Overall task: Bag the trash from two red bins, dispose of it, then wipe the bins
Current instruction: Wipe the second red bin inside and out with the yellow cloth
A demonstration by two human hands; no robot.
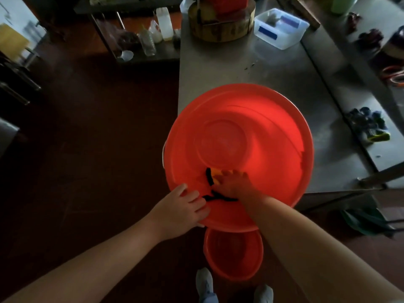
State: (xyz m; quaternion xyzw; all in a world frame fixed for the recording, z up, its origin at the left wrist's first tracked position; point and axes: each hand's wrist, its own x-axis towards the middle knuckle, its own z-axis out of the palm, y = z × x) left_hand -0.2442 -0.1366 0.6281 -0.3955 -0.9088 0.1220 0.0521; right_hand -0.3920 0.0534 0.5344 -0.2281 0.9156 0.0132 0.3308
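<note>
The right hand (235,183) reaches down inside a big bin (273,127) and grips a bunched cloth (215,174), yellow with black edging, pressing it against the near inner wall. The left hand (183,206) grips the near rim just beside it, fingers laid over the inside of the lip and the thumb apparently beneath, steadying the bin.

The big bin is round, bright red and holds no trash, so this looks like the wiping step, with bagging and disposal seemingly done. Its bare base and far wall lie beyond the right hand, away from the person. The next move probably calls for sweeping the cloth round the wall and across the base while the left hand holds or turns the rim.

The bin overlaps the near corner of a steel worktop (229,66); whether it rests on that corner or is held tilted against it cannot be told. Directly below, on the floor (98,138), stands a small bin (234,254), also red and without trash, beneath the wrists and just ahead of the person's pale shoes (204,281).

At the worktop's far end sit a thick round chopping block (220,29) and a clear tub (282,29).
</note>
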